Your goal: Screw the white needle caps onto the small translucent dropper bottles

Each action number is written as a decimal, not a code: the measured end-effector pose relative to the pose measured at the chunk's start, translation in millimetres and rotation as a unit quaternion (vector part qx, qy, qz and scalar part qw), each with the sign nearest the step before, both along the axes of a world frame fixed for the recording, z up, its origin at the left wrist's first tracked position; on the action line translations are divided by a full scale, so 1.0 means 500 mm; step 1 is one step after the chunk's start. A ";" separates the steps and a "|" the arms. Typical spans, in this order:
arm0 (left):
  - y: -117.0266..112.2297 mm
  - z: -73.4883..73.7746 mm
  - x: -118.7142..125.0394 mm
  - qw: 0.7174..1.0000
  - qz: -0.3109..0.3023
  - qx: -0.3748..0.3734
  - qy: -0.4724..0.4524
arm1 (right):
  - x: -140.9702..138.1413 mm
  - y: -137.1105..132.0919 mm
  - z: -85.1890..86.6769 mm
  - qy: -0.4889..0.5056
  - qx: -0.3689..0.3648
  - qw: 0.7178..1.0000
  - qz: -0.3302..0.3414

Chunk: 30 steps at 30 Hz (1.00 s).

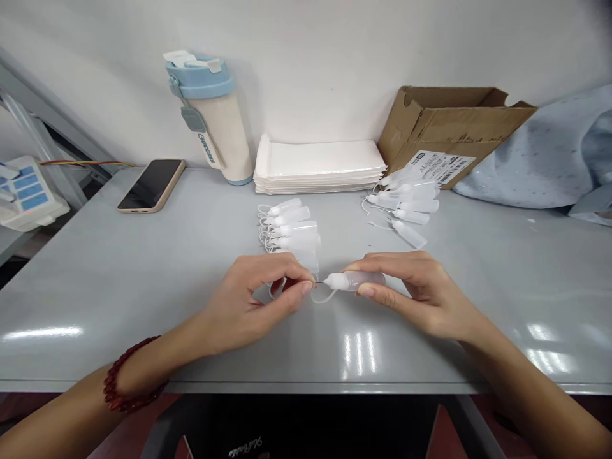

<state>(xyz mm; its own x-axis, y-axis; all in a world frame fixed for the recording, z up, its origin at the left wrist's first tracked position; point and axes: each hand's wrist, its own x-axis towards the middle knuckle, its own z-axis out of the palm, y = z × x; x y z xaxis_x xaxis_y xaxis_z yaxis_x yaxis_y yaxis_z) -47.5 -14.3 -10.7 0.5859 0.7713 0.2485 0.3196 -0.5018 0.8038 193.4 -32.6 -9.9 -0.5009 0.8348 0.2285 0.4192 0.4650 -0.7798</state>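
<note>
Between thumb and fingers, my right hand (421, 290) grips a small translucent squeeze bottle (356, 280) lying sideways, its white tip and thin metal needle pointing left. My left hand (262, 296) pinches at the end of that needle; a thin white strap loops from the bottle's neck toward those fingertips. What exactly the left fingertips hold is too small to see, though the strap's cap end is hidden there. Just beyond my left hand lies a row of similar needle-tip bottles (296, 239). Farther right sits a looser pile of such bottles (414, 204).
Against the wall stand a cream tumbler with a blue lid (220, 127), a stack of white padded envelopes (320, 162) and an open cardboard box (430, 134). A phone (153, 185) lies at the left. Pale fabric (535, 159) rests at the right on the grey table (95, 280).
</note>
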 end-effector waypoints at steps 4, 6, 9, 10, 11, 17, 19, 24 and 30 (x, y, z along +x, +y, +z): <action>-0.001 -0.003 0.003 0.999 0.006 0.042 0.010 | -0.002 -0.002 0.002 -0.012 0.016 1.000 -0.005; -0.001 -0.004 0.004 0.998 0.004 0.062 0.012 | -0.003 -0.003 0.002 -0.018 0.032 0.999 0.000; -0.001 -0.005 0.007 0.996 -0.002 0.083 0.024 | -0.003 -0.003 0.000 -0.022 0.052 0.998 0.008; -0.002 -0.005 0.007 0.996 -0.004 0.088 0.027 | -0.003 -0.003 -0.002 -0.023 0.055 0.998 0.008; -0.002 -0.006 0.008 0.995 -0.007 0.092 0.029 | -0.003 -0.003 -0.003 -0.023 0.058 0.998 0.008; -0.004 -0.004 0.006 0.992 -0.004 0.122 0.045 | -0.005 -0.002 -0.010 -0.024 0.068 0.997 0.005; -0.004 -0.001 0.004 0.992 0.001 0.120 0.049 | -0.004 -0.002 -0.009 -0.022 0.069 0.997 0.000; -0.002 0.003 0.005 0.991 0.016 0.119 0.049 | -0.002 -0.001 -0.006 -0.023 0.075 0.997 -0.006; -0.004 -0.003 0.009 0.992 0.009 0.123 0.040 | -0.008 -0.002 -0.011 -0.022 0.072 0.997 0.003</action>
